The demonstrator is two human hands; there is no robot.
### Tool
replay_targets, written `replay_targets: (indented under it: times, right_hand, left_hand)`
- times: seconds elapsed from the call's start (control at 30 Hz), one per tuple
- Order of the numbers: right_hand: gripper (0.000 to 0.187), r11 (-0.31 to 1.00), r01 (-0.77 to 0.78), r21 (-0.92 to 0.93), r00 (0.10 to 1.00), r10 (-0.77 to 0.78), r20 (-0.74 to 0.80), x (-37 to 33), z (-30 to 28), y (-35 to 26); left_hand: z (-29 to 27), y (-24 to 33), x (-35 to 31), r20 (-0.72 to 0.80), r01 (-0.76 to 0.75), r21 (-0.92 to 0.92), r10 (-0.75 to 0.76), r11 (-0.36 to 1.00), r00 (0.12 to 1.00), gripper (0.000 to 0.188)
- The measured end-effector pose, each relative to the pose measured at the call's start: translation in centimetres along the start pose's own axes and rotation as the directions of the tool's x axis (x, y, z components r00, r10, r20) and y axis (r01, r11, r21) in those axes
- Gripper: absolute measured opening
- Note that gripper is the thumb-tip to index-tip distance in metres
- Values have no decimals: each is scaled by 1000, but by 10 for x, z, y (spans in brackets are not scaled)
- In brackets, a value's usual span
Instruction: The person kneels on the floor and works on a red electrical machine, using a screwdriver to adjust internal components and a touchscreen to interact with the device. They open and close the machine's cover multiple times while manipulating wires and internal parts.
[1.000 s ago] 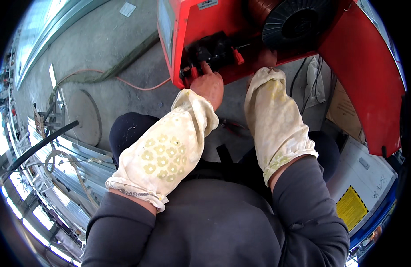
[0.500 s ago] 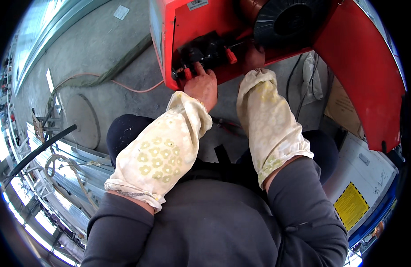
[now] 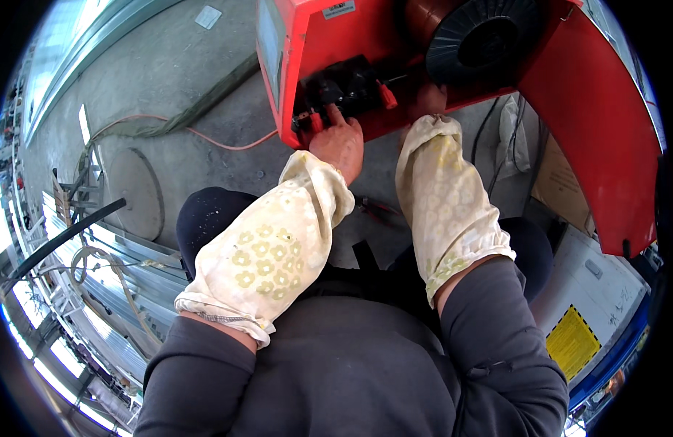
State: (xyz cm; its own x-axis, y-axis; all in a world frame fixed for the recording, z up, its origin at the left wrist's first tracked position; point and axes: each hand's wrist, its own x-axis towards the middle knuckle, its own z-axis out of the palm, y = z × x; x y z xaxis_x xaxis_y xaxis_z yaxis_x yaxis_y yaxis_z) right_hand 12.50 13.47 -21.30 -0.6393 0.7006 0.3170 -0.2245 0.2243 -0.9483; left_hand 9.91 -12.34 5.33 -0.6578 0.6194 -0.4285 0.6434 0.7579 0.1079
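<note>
A red wire-feeder housing [image 3: 318, 44] stands open in front of me. Inside it sits a black feed mechanism [image 3: 351, 81] with two red levers, one at the left [image 3: 316, 121] and one at the right [image 3: 387, 96]. My left hand [image 3: 340, 148] reaches in at the mechanism's front, index finger stretched onto it beside the left lever and thumb apart. In the shade beneath the wire spool [image 3: 482, 44] is my right hand [image 3: 428, 100], near a thin wire [image 3: 396, 78] at the mechanism's right side. The right fingers are mostly hidden.
The red cover [image 3: 591, 124] hangs open at the right, above a cardboard box [image 3: 562, 178] and a white case [image 3: 591, 284]. Pliers with red handles [image 3: 376, 209] lie on the floor between my knees. An orange hose [image 3: 227, 146] and a green-sleeved cable [image 3: 213, 98] run leftward.
The housing and both hands sit slightly farther right and lower in the picture, as the view has shifted. My hands keep nearly the same places at the mechanism.
</note>
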Motion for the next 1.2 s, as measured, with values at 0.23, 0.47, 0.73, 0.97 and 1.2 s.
replay_targets:
  times: [0.23,0.47,0.73,0.97,1.2]
  right_hand:
    - [26,811,-283,512,897,413,-157,-7,60,-71]
    - [30,654,-509,560,721,679,-137,-1,42,-126]
    - [47,-246,512,-823,858,196,475,7,-28,-64]
    - [54,52,503,-863,834,231,501,1,-12,-62]
    - [43,598,106,-795,958,152,243,0,20,-132]
  left_hand:
    - [0,-9,-7,-28,54,8,-54,999,998,41]
    - [0,3,3,-20,-29,18,29,999,999,34]
    - [3,-3,1,-33,-34,100,37,994,999,33]
    - [6,-6,-3,-18,-17,8,18,1000,1000,41]
    - [4,0,-1,-21,12,-87,-14,996,1000,45]
